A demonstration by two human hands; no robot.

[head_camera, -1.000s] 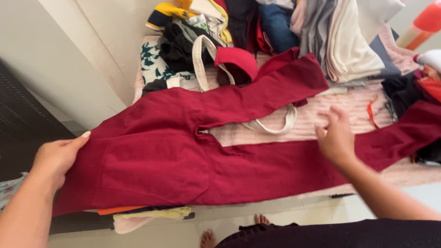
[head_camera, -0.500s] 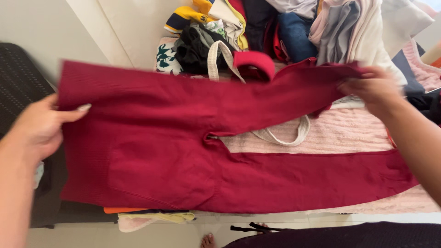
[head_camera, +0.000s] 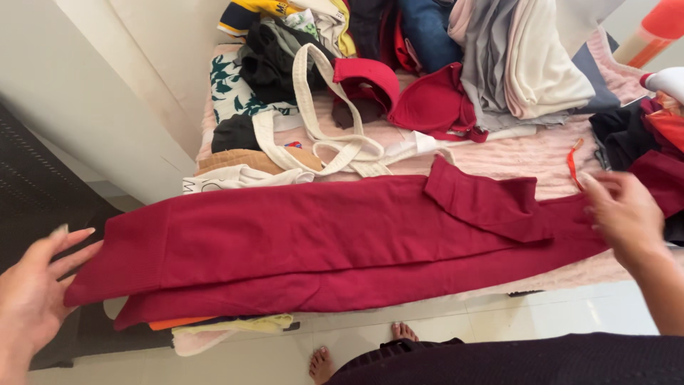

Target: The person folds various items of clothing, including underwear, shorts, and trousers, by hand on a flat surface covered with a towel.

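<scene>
Dark red leggings (head_camera: 320, 246) lie across frame centre, legs folded together lengthwise, one cuff flipped back, further folds undone; left hand (head_camera: 32, 292) released at waistband, right hand (head_camera: 623, 214) open, fingertips on the fabric.

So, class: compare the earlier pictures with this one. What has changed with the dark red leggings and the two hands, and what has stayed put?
The dark red leggings now lie folded lengthwise, the far leg brought toward the person over the near one. The left hand has let go of the waistband and is open beside it. The right hand released the far leg and rests at the leg ends. The clothes pile and pink cover stayed put.
</scene>
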